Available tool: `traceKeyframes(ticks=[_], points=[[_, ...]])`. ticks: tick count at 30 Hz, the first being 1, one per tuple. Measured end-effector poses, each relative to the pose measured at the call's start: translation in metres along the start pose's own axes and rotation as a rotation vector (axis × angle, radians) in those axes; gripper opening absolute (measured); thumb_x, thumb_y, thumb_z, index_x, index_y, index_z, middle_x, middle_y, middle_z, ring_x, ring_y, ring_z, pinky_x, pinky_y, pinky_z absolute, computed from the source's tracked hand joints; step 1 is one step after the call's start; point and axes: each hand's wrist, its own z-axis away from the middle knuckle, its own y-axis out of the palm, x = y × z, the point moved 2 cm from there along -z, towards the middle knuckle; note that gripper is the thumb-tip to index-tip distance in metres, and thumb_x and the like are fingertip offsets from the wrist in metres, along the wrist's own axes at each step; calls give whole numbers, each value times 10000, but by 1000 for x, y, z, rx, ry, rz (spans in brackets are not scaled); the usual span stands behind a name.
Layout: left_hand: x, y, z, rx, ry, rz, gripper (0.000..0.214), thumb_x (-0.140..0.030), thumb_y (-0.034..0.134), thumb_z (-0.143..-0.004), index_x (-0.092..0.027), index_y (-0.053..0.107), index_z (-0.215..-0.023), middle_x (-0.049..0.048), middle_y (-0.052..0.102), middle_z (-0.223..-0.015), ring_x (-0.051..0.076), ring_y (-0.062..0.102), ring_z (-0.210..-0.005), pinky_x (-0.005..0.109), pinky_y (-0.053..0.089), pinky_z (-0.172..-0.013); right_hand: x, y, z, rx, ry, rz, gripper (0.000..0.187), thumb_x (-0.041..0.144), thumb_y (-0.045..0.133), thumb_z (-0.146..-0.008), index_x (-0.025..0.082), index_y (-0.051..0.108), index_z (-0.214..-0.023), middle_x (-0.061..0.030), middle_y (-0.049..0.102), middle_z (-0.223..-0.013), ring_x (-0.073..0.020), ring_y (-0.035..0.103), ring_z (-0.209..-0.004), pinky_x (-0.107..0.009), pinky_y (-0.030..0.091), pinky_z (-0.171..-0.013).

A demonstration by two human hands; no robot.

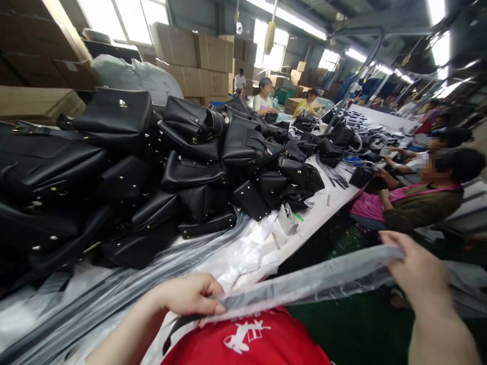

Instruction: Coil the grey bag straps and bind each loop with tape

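A long, narrow strip of translucent plastic sleeve [304, 286] is stretched between my two hands, above the red apron [243, 339]. My left hand [198, 296] pinches its near end between thumb and fingers. A black band [178, 329] shows just under that hand; whether it joins the sleeve I cannot tell. Farther right, my right hand [416, 271] is closed on the other end, held slightly higher, and more plastic trails behind the wrist. More long plastic-covered strips [125, 289] lie along the table edge by my left forearm.
Black handbags [194, 172] are heaped on the white table [315, 213] ahead and to the left. Co-workers sit along the right side, one in a pink apron [380, 203]. Cardboard boxes [190, 56] are stacked behind. Dark green floor [342, 324] lies below right.
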Motion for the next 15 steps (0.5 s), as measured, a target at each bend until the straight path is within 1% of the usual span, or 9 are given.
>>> traceKeyframes(ticks=[2,4,5,6,7,9,10,11,15], points=[[-14,0,-12,-68,20,-24,429,-566,550,-822,-176,533,-645,-53,480,-486,72,442,-427,167,363,-437,24,30,0,197,-124,-97,441,389,591,-703,176,659,-1083,-188,653,-1082,-383,613,-983,-541,480,-849],[-31,6,-32,-82,48,-39,421,-564,557,-820,-181,534,-646,-48,506,-490,82,473,-440,179,382,-458,72,61,19,430,-360,-374,552,385,568,-751,196,549,-1270,-145,544,-1310,-331,516,-1192,-479,415,-1002],[-38,10,-44,-76,66,-24,412,-565,562,-816,-185,539,-659,-49,513,-488,90,485,-442,189,393,-464,98,75,33,548,-440,-528,555,390,532,-807,210,491,-1330,-128,516,-1347,-299,494,-1223,-441,407,-1016],[-44,14,-57,-80,86,-14,400,-565,563,-815,-188,550,-679,-48,524,-494,96,492,-440,197,397,-461,124,88,48,674,-488,-632,530,396,518,-840,212,483,-1336,-121,547,-1310,-280,516,-1193,-412,422,-996],[-47,15,-69,-102,116,-18,388,-558,562,-819,-189,564,-702,-47,539,-510,95,494,-438,200,399,-462,146,99,61,826,-523,-698,464,402,502,-867,204,533,-1285,-114,613,-1206,-262,570,-1103,-377,460,-934],[-46,15,-85,-117,143,8,380,-559,555,-827,-189,581,-745,-46,557,-532,90,497,-428,203,404,-466,175,116,78,1091,-552,-758,360,422,441,-916,188,659,-1081,-71,684,-932,-207,627,-837,-300,497,-740],[-41,13,-88,-93,141,54,388,-572,546,-829,-190,587,-769,-46,560,-531,92,502,-426,206,408,-469,181,122,80,1154,-546,-762,363,431,430,-925,179,687,-972,-50,675,-831,-181,607,-738,-271,477,-664],[-35,10,-87,-41,127,118,402,-589,539,-827,-192,593,-791,-45,560,-522,99,511,-428,213,414,-472,182,127,77,1168,-533,-755,377,441,432,-926,171,691,-878,-34,653,-763,-161,575,-676,-252,446,-615],[-2,0,-59,217,42,276,435,-598,543,-823,-176,645,-793,-13,576,-503,134,544,-454,239,427,-464,161,136,46,1043,-501,-708,389,466,514,-886,158,604,-665,8,532,-629,-126,461,-616,-234,347,-567]])
